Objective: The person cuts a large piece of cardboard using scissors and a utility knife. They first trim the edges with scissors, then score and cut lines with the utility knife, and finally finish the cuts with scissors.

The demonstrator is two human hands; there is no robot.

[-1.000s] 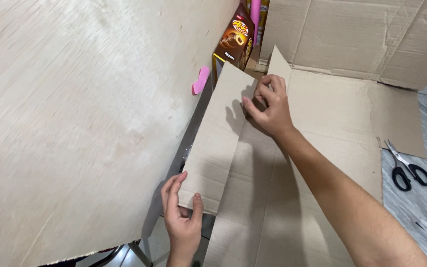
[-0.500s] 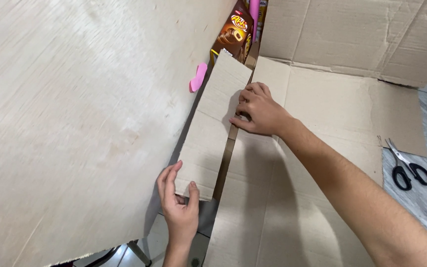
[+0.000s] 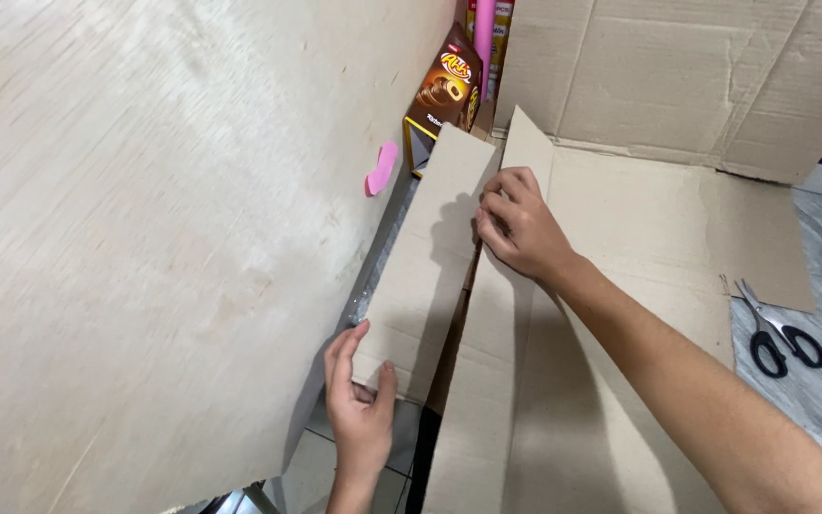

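Note:
A long narrow cardboard flap (image 3: 425, 257) stands tilted up along the left edge of a big flattened cardboard sheet (image 3: 639, 247). My left hand (image 3: 359, 405) grips the flap's near lower corner, thumb on top and fingers behind. My right hand (image 3: 520, 228) presses with bent fingers on the fold line between flap and sheet, near the far end. A second small flap rises just behind my right hand.
A large pale plywood board (image 3: 145, 219) leans at the left, with a pink piece (image 3: 381, 169) stuck at its edge. Brown snack boxes (image 3: 444, 95) stand at the back. More cardboard (image 3: 677, 76) leans behind. Black-handled scissors (image 3: 777, 333) lie at the right on a grey surface.
My right hand has slid along the fold and the flap has been raised more steeply. My left hand has shifted its grip at the flap's near corner.

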